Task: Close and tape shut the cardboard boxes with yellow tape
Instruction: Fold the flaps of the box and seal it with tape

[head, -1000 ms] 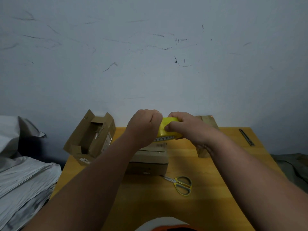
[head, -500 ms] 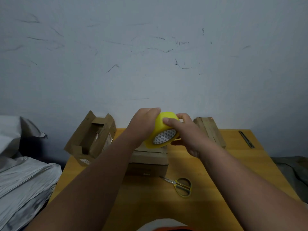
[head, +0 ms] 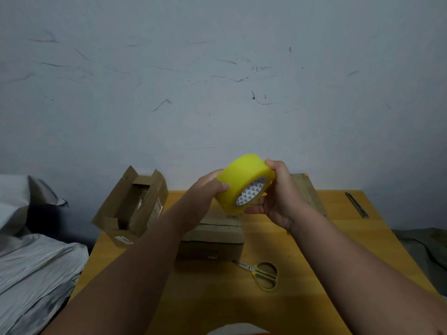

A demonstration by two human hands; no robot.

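Gripping glossy round yellow tape roll, both hands, closed cardboard box beneath

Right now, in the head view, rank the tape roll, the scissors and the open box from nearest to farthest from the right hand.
1. Tape roll: held in the right hand.
2. Scissors: on the table, below the hand toward the near edge.
3. Open box: far left table corner.

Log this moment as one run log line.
both hands grip yellow tape roll above closed box | scissors on table | no tape applied yet
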